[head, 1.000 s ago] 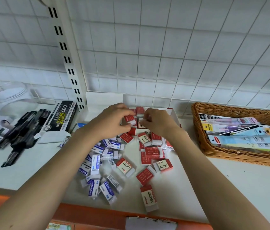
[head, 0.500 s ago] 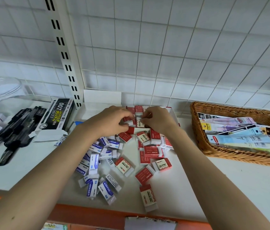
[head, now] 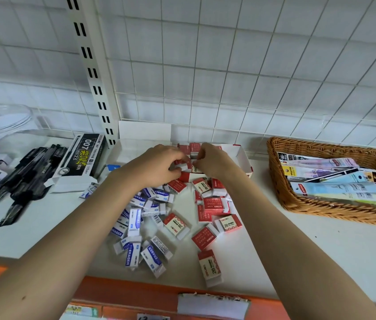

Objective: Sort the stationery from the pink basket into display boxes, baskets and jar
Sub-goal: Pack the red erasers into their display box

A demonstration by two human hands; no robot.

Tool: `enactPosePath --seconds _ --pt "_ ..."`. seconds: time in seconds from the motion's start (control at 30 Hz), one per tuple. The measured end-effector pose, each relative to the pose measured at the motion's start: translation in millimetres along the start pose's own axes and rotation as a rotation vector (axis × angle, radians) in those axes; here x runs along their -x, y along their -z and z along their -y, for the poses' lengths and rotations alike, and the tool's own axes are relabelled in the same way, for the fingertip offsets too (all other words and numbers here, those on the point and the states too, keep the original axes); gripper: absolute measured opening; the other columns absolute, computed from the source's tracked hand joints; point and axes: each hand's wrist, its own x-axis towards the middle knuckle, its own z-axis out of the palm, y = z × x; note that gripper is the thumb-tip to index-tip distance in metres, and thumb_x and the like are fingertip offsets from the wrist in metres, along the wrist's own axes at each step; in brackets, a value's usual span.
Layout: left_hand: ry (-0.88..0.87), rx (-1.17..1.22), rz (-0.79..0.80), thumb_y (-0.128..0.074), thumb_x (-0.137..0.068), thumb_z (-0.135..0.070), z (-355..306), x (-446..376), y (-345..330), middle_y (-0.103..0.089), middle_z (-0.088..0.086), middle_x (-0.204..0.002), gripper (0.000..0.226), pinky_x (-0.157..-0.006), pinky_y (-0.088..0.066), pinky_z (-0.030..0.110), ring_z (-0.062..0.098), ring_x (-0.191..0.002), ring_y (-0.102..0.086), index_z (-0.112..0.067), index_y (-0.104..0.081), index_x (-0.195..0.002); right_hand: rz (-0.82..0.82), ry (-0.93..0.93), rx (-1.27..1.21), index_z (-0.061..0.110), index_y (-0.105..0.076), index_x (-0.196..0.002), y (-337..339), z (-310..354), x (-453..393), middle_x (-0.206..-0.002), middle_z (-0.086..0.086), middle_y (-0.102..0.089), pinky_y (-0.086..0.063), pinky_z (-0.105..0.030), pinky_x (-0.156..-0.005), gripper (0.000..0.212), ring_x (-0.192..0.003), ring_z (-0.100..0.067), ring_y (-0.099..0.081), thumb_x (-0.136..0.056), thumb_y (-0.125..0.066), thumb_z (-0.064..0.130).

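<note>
My left hand (head: 157,166) and my right hand (head: 214,161) meet over the red-and-white display box (head: 243,158) at the back of the shelf. Both hold red-sleeved erasers (head: 185,166) between curled fingers at the box's front. More red erasers stand in a row inside the box (head: 194,147). Loose red erasers (head: 214,204) lie in a heap in front of the box. Blue-sleeved erasers (head: 136,218) lie scattered to their left.
A wicker basket (head: 281,195) with flat packaged stationery stands at the right. A black pen box (head: 83,155) and a pile of black pens (head: 25,179) lie at the left, beside a clear jar (head: 4,125). A wire grid wall rises behind.
Both hands have stayed at the box's front, fingers shifting slightly on the red erasers. The camera has tilted a little; nothing else has moved.
</note>
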Motion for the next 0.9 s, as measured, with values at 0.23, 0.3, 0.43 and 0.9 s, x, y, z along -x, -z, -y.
enactPosePath --seconds 0.23,0.3,0.43,0.9 --pt "0.002 0.003 0.011 -0.056 -0.089 -0.015 -2 0 1 -0.061 0.000 -0.120 0.037 -0.090 -0.045 0.039 0.019 -0.105 -0.056 -0.020 -0.058 -0.126 0.064 -0.034 -0.182 0.011 -0.050 -0.089 11 -1 -2 -0.075 0.001 -0.051 -0.041 -0.023 -0.060 0.009 -0.065 -0.010 -0.047 -0.091 -0.058 0.014" --pt "0.003 0.007 0.014 -0.056 -0.090 -0.015 -1 0 2 -0.060 0.000 -0.122 0.037 -0.091 -0.045 0.039 0.019 -0.106 -0.056 -0.019 -0.058 -0.126 0.058 -0.086 -0.259 0.003 -0.058 -0.084 13 -3 -6 -0.070 -0.006 -0.057 -0.048 -0.034 -0.071 0.013 -0.066 -0.018 -0.052 -0.088 -0.063 0.015" --pt "0.002 -0.002 0.022 -0.055 -0.090 -0.016 -2 0 3 -0.059 0.000 -0.126 0.037 -0.093 -0.044 0.037 0.018 -0.110 -0.054 -0.019 -0.057 -0.127 0.029 -0.141 -0.143 0.004 -0.062 -0.074 14 -5 -10 -0.063 -0.003 -0.058 -0.043 -0.029 -0.069 0.020 -0.064 -0.018 -0.052 -0.085 -0.067 0.021" --pt "-0.002 0.005 0.015 -0.057 -0.090 -0.017 -1 -2 4 -0.058 0.000 -0.127 0.037 -0.092 -0.044 0.031 0.016 -0.110 -0.055 -0.018 -0.058 -0.127 -0.011 0.037 0.181 0.004 -0.069 -0.104 10 -1 -8 -0.100 -0.010 -0.069 -0.047 -0.024 -0.067 0.021 -0.092 -0.022 -0.063 -0.088 -0.058 0.013"
